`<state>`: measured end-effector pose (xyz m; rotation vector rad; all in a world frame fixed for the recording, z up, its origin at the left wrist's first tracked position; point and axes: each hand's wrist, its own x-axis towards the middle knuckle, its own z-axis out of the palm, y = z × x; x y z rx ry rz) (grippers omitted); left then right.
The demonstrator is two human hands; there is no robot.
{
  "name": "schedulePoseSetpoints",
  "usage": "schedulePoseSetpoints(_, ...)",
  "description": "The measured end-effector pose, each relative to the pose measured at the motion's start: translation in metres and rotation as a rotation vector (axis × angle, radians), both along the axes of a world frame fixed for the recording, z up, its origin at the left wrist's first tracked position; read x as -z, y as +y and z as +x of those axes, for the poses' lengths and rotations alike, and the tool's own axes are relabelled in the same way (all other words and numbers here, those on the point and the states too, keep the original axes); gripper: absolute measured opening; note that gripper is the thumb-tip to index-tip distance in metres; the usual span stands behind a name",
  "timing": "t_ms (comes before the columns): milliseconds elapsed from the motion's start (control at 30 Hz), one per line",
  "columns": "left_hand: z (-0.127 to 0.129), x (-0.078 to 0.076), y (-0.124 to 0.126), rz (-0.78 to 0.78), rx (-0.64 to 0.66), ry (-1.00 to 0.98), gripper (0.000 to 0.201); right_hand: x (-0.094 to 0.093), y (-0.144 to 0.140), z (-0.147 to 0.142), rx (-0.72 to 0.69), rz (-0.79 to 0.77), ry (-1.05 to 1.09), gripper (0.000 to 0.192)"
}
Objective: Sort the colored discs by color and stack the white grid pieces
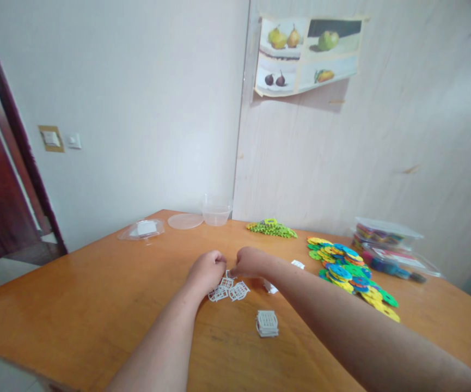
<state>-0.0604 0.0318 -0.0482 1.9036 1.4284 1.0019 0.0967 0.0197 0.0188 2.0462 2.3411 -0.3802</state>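
Note:
Low over the table, my left hand has its fingers curled closed beside a loose pile of white lattice-like plastic pieces. What those fingers hold, if anything, is hidden. Opposite it, my right hand reaches in from the right with fingers pinched together at a small white plastic piece between the two hands. Nearer to me stands a neat stack of the same white pieces. Another white piece shows partly behind my right wrist, and one more white piece lies beyond the forearm.
On the right spread colourful notched discs, with clear plastic boxes behind them. Green pieces lie heaped near the wall. A clear tub, a round lid and clear packaging sit along the back of the wooden table.

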Motion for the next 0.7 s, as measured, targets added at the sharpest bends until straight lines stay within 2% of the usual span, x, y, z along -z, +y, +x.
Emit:
schedulePoseSetpoints(133, 0.001, 0.0, 0.0, -0.026, -0.004, 0.007, 0.016, 0.009, 0.008, -0.001, 0.059, -0.027, 0.094, 0.033)
schedulePoseSetpoints(333, 0.004, -0.012, -0.006, -0.033, -0.035, -0.046, 0.014, 0.013, 0.006, 0.0, 0.078, -0.003, 0.327, 0.016)
schedulePoseSetpoints(467, 0.007, -0.022, -0.012, -0.076, -0.093, -0.242, 0.018, 0.011, -0.002, 0.005, 0.02, 0.112, 0.467, 0.013)
schedulePoseSetpoints(567, 0.009, -0.029, -0.019, -0.156, -0.019, -0.432, 0.023, 0.009, -0.011, 0.008, -0.022, 0.216, 0.505, 0.016)
schedulePoseSetpoints(700, 0.011, -0.034, -0.027, -0.201, 0.063, -0.561, 0.013, 0.009, -0.024, 0.011, -0.147, 0.329, 0.468, 0.018)
